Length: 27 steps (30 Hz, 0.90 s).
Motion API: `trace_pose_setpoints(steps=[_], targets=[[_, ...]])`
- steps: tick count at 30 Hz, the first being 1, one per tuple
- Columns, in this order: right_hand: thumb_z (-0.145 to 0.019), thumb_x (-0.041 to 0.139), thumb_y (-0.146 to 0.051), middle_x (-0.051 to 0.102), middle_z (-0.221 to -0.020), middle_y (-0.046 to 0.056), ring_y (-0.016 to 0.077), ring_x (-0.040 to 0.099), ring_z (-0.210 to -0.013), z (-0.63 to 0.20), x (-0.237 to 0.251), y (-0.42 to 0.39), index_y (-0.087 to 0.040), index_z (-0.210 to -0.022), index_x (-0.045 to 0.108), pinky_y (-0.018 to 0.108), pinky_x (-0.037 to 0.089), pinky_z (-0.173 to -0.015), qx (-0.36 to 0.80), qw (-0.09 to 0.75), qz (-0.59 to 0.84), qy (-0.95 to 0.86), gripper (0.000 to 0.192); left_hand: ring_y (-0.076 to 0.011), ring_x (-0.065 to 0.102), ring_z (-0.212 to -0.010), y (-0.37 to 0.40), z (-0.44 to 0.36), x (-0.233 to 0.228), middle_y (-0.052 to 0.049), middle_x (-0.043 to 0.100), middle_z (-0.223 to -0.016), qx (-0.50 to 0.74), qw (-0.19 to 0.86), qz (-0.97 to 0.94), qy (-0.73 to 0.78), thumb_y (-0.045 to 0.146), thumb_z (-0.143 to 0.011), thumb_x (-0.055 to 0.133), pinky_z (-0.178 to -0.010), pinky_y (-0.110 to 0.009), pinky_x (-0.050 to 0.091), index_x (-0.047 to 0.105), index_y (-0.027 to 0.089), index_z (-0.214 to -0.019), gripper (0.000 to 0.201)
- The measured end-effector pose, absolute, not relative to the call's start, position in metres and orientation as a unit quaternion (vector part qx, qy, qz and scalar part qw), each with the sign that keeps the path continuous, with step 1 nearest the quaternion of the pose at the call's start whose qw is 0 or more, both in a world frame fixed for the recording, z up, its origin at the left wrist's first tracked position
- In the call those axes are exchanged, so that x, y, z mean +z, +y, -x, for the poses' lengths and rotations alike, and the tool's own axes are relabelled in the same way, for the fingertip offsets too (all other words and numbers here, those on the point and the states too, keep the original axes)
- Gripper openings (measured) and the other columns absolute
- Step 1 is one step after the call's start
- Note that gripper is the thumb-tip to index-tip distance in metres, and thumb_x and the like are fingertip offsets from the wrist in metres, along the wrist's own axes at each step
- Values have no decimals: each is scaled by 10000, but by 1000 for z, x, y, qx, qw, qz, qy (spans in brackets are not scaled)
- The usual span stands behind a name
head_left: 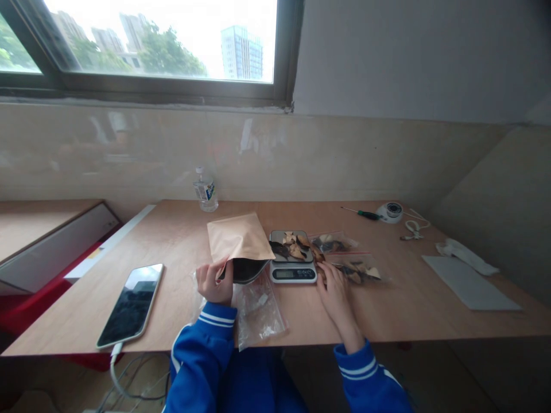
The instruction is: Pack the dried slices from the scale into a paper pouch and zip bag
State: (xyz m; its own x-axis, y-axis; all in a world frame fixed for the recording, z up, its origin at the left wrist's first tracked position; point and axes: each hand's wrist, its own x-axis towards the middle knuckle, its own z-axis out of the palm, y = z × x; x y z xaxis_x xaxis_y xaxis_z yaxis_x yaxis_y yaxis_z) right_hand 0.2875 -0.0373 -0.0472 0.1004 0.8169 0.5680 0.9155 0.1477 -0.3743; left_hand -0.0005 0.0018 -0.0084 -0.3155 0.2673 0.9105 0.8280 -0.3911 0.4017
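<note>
Two bare hands are over a pale brown wooden tabletop (408, 287): the left hand (215, 281) grasps a tan, matte paper pouch with a dark lining (240, 236) by the left corner of its gaping mouth, while the right hand (336, 287) lies with bent fingers at the right edge of a white digital scale with a flat metal pan (301, 275), its fingertips by some brown scraps; whether they pinch anything I cannot tell. The pouch sits just left of the scale, mouth towards the person, its right corner close against the scale's edge. It looks light and fairly stiff, likely to crease rather than slump, so a pinch on the lip, thumb against fingers, should serve and keep the opening spread. Curled, dry-looking pieces in tan and near-black (296, 246) heap on the pan; they are probably nearly weightless and brittle, better lifted loosely by their edges than squeezed. Thin, glossy plastic would likely be limp and slippery: a wrinkled clear bag (260, 310) lies below the pouch, and two flat clear bags holding similar pieces, one nearer (357, 269) and one farther (333, 242), lie right of the scale.
</note>
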Motion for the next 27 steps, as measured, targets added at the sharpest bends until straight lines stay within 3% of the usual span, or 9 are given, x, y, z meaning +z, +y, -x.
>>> trace_pose_setpoints(steps=[15, 20, 24, 27], targets=[[-870, 374, -248, 614, -1125, 133, 253, 549, -1029, -284, -42, -39, -154, -1134, 549, 436, 434, -889, -53, 383, 657, -647, 331, -127, 449, -569, 3, 1, -11, 1, 549, -595, -638, 192, 532, -522, 243, -750, 671, -564, -260, 372, 680, 187, -765, 59], [-876, 371, -185, 626, -1056, 114, 234, 553, -1010, -279, -26, -46, -169, -1061, 588, 429, 445, -895, -43, 451, 615, -645, 286, -128, 458, -572, 3, 1, -11, -6, 564, -606, -631, 193, 529, -533, 267, -752, 668, -564, -259, 380, 682, 193, -762, 76], [-867, 350, -106, 631, -1022, 81, 191, 572, -1012, -240, -3, -58, -200, -1027, 606, 368, 474, -902, 47, 494, 526, -691, 316, -135, 477, -589, 4, 1, -12, -10, 567, -613, -630, 188, 528, -537, 270, -747, 670, -563, -261, 380, 684, 193, -763, 80], [-842, 322, -50, 621, -1116, 67, 158, 553, -1083, -190, 14, -58, -200, -1122, 588, 322, 469, -949, 153, 442, 435, -769, 414, -137, 476, -600, 3, 2, -13, -12, 574, -629, -632, 197, 535, -524, 239, -748, 671, -573, -260, 379, 686, 194, -792, 65]])
